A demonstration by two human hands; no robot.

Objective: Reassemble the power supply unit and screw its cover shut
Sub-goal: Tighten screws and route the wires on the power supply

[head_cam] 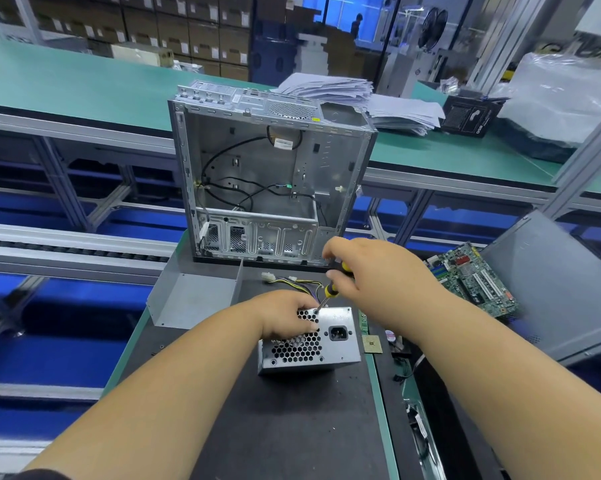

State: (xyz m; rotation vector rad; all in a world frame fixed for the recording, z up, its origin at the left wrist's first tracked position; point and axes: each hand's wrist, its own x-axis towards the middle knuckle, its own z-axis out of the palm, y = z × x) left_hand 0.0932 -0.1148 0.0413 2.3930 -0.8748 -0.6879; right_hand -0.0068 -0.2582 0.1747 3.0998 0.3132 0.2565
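1. While I lean over a black work mat (285, 427), my left hand (285, 315) lies over the top of the power supply unit (309, 341), fingers curled over its honeycomb vent to steady it.
2. My right hand (364, 271) grips a yellow-and-black screwdriver (330, 289), fingers wrapped round the handle. Its tip meets the upper edge of the unit's rear face, just beside my left fingers.
3. The unit sits near the middle of the mat, socket face towards me, with its bundle of coloured wires (292, 282) trailing away behind it.
4. Judging by this, the cover is already on and I am driving a screw. I cannot tell how many screws are in or how many remain.
5. Behind the unit stands an empty computer case (267, 174), open side towards me. A bent grey metal panel (191, 299) lies to the left, a motherboard (472, 278) to the right, and a processor chip (371, 344) just beside the unit.
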